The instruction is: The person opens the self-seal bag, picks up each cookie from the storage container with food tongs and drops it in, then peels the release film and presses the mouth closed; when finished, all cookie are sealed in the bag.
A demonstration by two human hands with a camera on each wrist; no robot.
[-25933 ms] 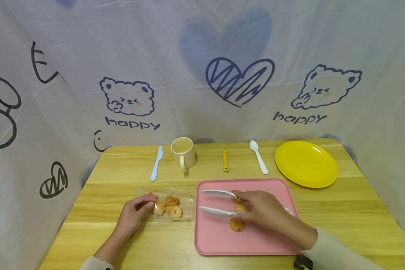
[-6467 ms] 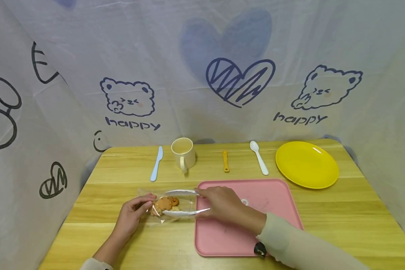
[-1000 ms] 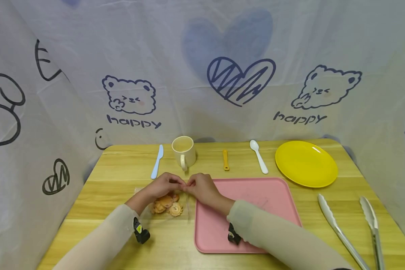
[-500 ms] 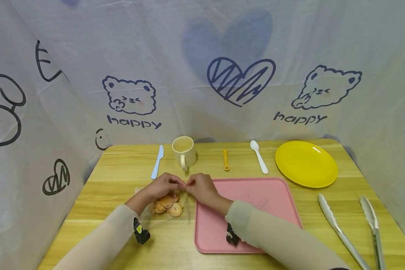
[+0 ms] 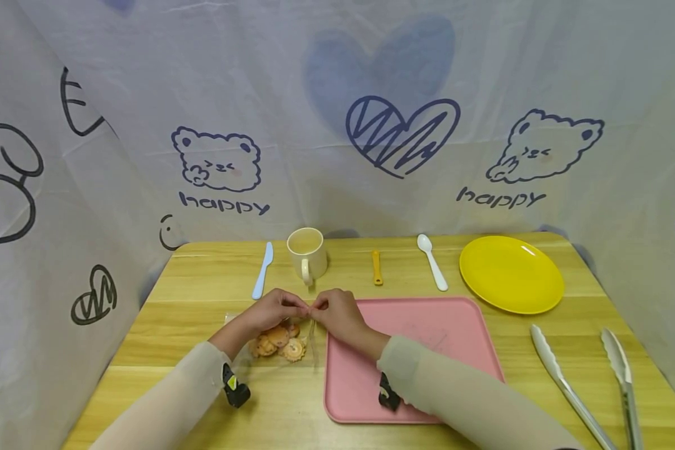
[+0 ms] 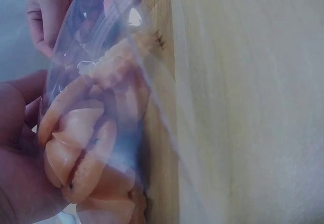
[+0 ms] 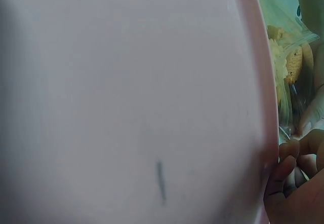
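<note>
A clear plastic bag (image 6: pixel 136 102) with several cookies (image 5: pixel 278 340) in it lies on the table, left of the pink tray (image 5: pixel 410 409). My left hand (image 5: pixel 270 309) reaches over the bag and pinches its mouth edge at the far right corner. Fingertip to fingertip with it, my right hand (image 5: pixel 340 315) pinches the same edge beside the tray's far left corner. In the right wrist view, the right hand's thumb and finger (image 7: pixel 289 150) meet at the gathered film. Round and ridged cookies (image 6: pixel 81 133) show through the film in the left wrist view.
Silver tongs (image 5: pixel 568 381) lie spread at the right. Along the back are a light blue knife (image 5: pixel 262 272), a cream mug (image 5: pixel 307 256), a short orange handle-like piece (image 5: pixel 377 269), a white spoon (image 5: pixel 432 262) and a yellow plate (image 5: pixel 510 275). A printed cloth (image 5: pixel 315 187) hangs behind.
Cookies that lay on the tray are now in the bag. The right hand has let go of the tongs, now on the table, and both hands have moved to the bag's mouth, nearly still this last second.
</note>
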